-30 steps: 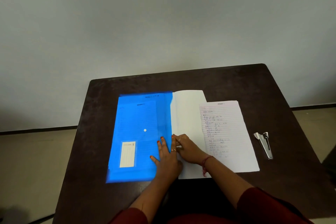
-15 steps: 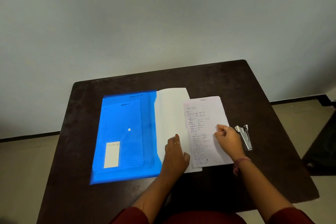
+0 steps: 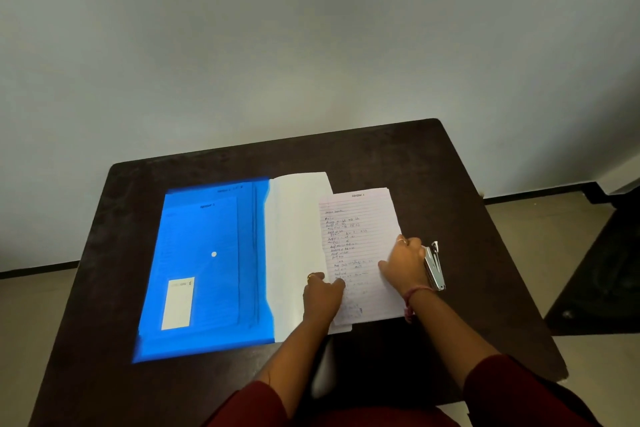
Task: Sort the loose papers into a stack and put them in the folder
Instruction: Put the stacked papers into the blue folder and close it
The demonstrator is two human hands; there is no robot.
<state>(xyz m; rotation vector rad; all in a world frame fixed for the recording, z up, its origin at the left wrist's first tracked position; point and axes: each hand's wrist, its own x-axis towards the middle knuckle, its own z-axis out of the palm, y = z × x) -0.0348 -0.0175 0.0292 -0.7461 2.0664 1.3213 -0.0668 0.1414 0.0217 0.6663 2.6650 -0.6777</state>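
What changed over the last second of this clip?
The right hand left the left hand at the folder's edge and moved right onto the handwritten stack, gripping its right edge. The left hand shifted slightly right to its left edge. Blue folder and stapler stayed put.

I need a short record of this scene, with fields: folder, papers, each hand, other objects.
folder: blue folder flat on dark table, sheets visible inside
papers: handwritten stack overlapping a blank white sheet, right of folder
left hand: on stack's near left edge
right hand: on stack's right edge
other: metal stapler beside right hand
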